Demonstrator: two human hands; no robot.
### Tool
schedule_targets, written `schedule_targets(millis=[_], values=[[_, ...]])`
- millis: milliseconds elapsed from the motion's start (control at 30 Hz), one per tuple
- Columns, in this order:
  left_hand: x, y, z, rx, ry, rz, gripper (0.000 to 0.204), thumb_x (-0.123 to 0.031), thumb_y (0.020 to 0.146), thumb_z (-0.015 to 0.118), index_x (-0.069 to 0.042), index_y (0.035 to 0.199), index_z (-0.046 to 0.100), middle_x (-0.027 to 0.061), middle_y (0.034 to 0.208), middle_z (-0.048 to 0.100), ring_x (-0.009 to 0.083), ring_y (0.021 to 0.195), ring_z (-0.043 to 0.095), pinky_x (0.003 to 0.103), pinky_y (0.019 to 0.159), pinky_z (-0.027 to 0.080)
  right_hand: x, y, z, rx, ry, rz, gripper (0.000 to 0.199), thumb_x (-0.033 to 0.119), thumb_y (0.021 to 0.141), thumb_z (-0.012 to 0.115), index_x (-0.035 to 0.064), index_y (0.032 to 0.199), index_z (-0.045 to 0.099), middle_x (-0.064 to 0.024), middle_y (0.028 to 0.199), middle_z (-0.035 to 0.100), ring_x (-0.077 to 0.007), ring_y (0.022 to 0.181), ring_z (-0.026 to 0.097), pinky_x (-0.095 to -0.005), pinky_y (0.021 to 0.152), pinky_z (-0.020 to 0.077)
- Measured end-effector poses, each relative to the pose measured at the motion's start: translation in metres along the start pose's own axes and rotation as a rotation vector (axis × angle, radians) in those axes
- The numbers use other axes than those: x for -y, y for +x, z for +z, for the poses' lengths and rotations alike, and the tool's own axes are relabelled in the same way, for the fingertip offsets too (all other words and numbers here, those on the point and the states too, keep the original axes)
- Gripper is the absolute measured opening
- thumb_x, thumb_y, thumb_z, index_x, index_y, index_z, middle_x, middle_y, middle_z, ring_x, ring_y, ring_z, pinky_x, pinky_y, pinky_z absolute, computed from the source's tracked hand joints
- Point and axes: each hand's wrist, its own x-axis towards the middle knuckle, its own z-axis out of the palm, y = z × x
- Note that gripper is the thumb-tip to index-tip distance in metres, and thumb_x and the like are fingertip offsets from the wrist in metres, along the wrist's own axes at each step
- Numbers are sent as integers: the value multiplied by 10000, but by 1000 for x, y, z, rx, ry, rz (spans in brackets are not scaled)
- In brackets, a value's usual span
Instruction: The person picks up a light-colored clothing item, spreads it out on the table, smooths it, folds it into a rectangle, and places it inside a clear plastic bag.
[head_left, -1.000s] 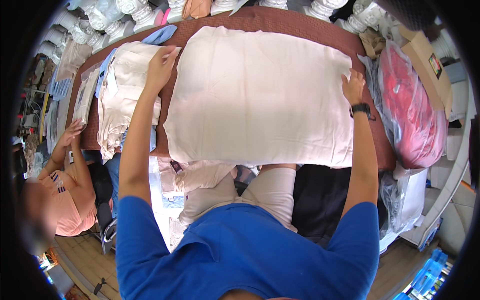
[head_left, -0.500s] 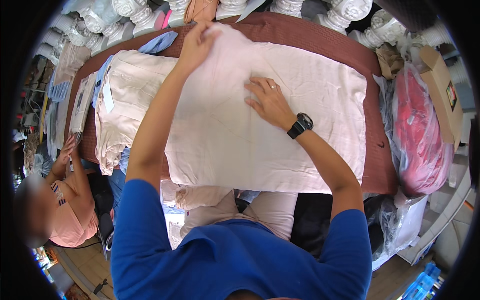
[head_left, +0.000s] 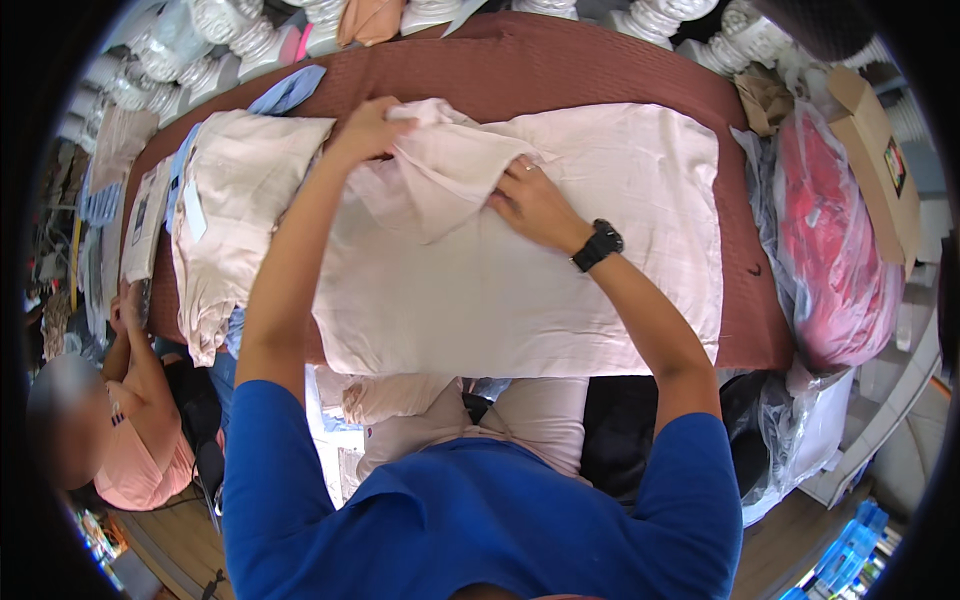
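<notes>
Okay, so the pale cloth isn't lying flat anymore

Only one view to go on, the head cam. Front and centre on the brown textured table cover (head_left: 600, 70) is a wide piece of pale pink cloth (head_left: 500, 290); could be part of a garment, can't really tell. Its near edge reaches the table edge by the person's lap.

What's new: a second ago the whole piece was spread out smooth, with the hands well apart. Half a second ago the left hand had its far-left part lifted. Now that part is turned inward as a loose, rumpled flap (head_left: 445, 170), and both hands are on it. To my eye that means the cloth is partly doubled on the left, while the right part still lies flat.

Grip check: the right hand (head_left: 540, 203), black watch (head_left: 598, 245) on that wrist, has its fingers curled narrowly over the flap's right edge, so I'd call that holding the cloth. The left hand (head_left: 372, 130) touches the flap's far-left end, fingers bent, but I can't tell if it's actually pinching.

Just left of the cloth there's a cream garment (head_left: 230, 190) with a white tag (head_left: 195, 210). Off to the right sits a clear bag of something red (head_left: 835, 240).
</notes>
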Motion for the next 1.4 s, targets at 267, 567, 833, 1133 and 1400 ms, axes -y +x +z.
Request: schedule_targets(millis=[267,567,833,1133,1400], values=[[-57,94,-117,-201,194,335,673,-395,984,588,-119,1531,309,214,1511,371,404,1266,511,646,932,449,-200,-52,-173,-169,-561,633,473,-12,793,616,74,1257,606,-196,1273,588,-420,1174,582,-481,994,490],[38,116,1,-491,316,-9,837,-321,796,826,-24,1440,383,362,1448,292,474,1303,466,484,1032,450,-221,-49,-182,39,-453,639,275,70,813,647,108,1079,702,-178,1212,594,-379,1145,612,-458,972,502],[35,145,-32,-330,137,32,734,-331,793,817,-44,1374,474,281,1451,385,462,1301,465,468,960,465,-243,-36,-192,-349,-610,687,116,80,837,652,62,939,704,-202,993,716,-402,971,684,-485,867,542],[16,67,32,-696,282,494,583,-330,835,774,-108,1325,550,204,1520,397,429,1350,424,477,990,435,-167,-38,-134,-442,-908,601,402,230,894,676,163,1284,608,-186,1251,590,-364,1235,531,-544,892,491],[73,-62,28,-334,751,518,642,-546,1000,499,-217,1543,406,72,1641,299,392,1511,222,566,1217,164,-39,-76,-51,-4,-540,495,696,626,966,516,224,1528,428,-117,1623,304,-492,1459,235,-683,1157,170]])
